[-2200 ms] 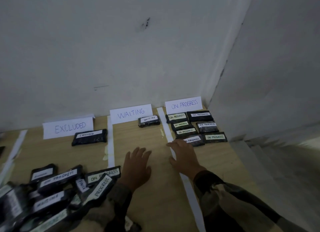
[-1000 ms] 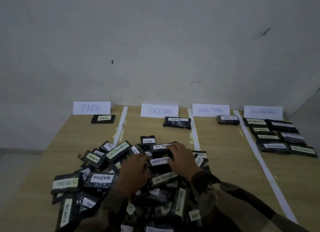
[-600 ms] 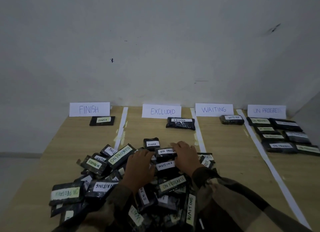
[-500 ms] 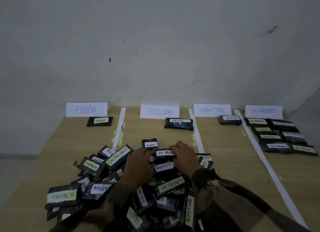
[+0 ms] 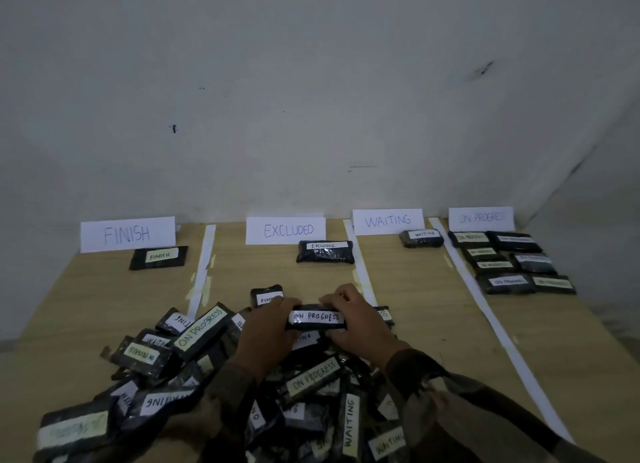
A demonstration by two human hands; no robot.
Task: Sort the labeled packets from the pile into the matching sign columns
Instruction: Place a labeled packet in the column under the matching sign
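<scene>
- Nearest you, the heap of black plastic packets with white and yellow paper labels (image 5: 311,386) lies jumbled on the pale wooden table (image 5: 433,324), labels facing every way; that, I judge, is why you lift one clear to read it.
- Just beyond, your left hand (image 5: 266,334) and right hand (image 5: 360,327) each clamp one short end of a black packet labelled ON PROGRESS (image 5: 317,319); your fingers curl over its far edge and the label is turned up towards you; it sits at the heap's far side, barely above it.
- Farther off, white paper strips (image 5: 498,327) divide the columns; the white ON PROGRESS sign card (image 5: 481,218) stands far right against the wall, with several sorted packets (image 5: 509,262) laid below it; that column is likely this packet's home, well apart from your hands.
</scene>
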